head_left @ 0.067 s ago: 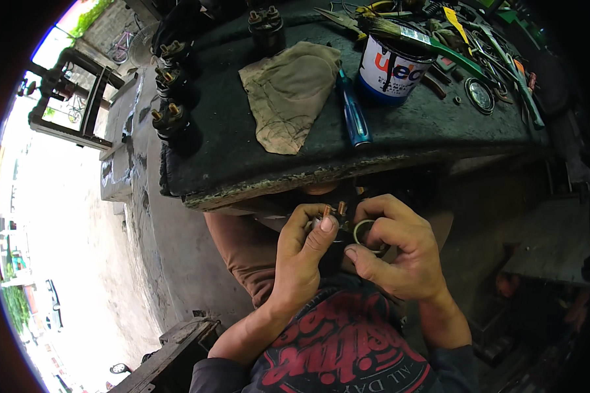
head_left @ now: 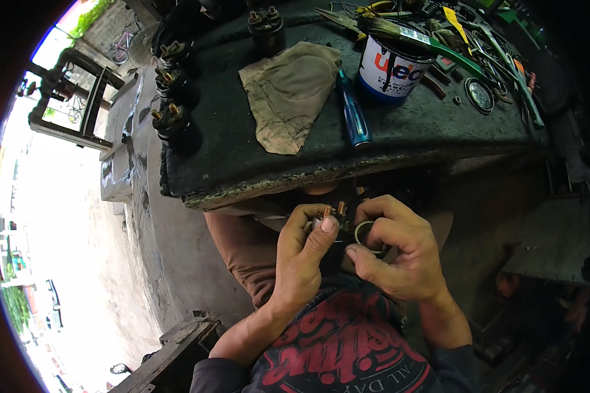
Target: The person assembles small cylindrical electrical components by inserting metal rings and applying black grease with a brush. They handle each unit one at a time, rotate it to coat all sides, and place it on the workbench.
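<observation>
Over my lap, just in front of the bench edge, my left hand (head_left: 301, 255) is closed round a dark starter solenoid with two copper studs (head_left: 341, 209). Its thumb presses by one stud, and most of the body is hidden behind the fingers. Beside it, my right hand (head_left: 403, 252) pinches a thin pale ring (head_left: 356, 234) between thumb and fingers. The ring is close to the solenoid; whether they touch I cannot tell. Similar solenoids with copper studs, such as one solenoid (head_left: 170, 121), stand along the bench's left side, and another solenoid (head_left: 266, 33) stands farther back.
On the dark bench (head_left: 223, 167) lie a brown piece of sandpaper or cloth (head_left: 288, 98) and a blue-handled screwdriver (head_left: 354, 114). A paint can (head_left: 390, 72) has a green-handled brush (head_left: 455, 57) across it. Pliers (head_left: 341, 21) and several hand tools crowd the back right.
</observation>
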Motion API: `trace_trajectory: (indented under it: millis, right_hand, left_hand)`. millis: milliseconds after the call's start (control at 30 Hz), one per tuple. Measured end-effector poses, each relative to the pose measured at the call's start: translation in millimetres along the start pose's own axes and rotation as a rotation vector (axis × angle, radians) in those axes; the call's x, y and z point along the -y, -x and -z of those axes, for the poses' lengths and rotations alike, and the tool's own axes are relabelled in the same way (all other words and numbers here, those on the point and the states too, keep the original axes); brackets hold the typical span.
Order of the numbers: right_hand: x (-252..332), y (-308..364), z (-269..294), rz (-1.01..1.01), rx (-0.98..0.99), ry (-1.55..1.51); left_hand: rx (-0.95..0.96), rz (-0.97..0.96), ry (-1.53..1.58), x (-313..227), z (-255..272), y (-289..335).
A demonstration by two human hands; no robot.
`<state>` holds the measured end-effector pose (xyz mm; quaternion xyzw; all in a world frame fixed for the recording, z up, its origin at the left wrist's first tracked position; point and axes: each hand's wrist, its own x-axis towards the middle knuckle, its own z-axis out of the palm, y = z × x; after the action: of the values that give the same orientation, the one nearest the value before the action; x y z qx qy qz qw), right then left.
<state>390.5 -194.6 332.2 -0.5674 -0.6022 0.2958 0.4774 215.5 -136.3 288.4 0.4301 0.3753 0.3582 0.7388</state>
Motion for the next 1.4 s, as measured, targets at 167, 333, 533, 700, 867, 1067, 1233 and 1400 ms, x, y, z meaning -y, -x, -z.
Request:
trace_trajectory:
  millis: [167,333,533,700,867,1067,1233,1400]
  right_hand:
    - [6.8,-3.4,-1.5,-0.208,-0.066,0.072]
    - [4.4,-9.6,0.0,-0.043,-0.074,0.198]
    - [2.9,-11.4,7.1,-0.031,-0.045,0.194]
    - [1.3,-14.1,11.1,-0.053,-0.013,0.157]
    - [-1.3,-12.4,11.1,-0.095,0.017,0.080]
    - [5.1,-8.6,18.5,-0.104,0.027,0.079]
    - [7.6,-14.4,20.2,-0.119,0.070,0.051]
    - [-4.8,-9.0,18.9,-0.158,0.093,0.005]
  left_hand:
    - [0.002,-0.055,0.000,-1.8,0.3,-4.5]
    - [0.056,-0.067,-0.011,-5.2,5.4,-5.2]
    - [0.108,-0.001,0.097,-7.7,5.7,-11.3]
    - [0.133,0.016,0.199,-11.0,1.9,-11.4]
    - [0.200,0.008,0.241,-11.9,3.4,-13.6]
    - [0.208,-0.013,0.187,-10.5,4.2,-13.1]
    - [0.278,-0.034,0.199,-13.6,4.7,-14.2]
    - [0.279,0.051,0.138,-14.8,9.3,-15.7]
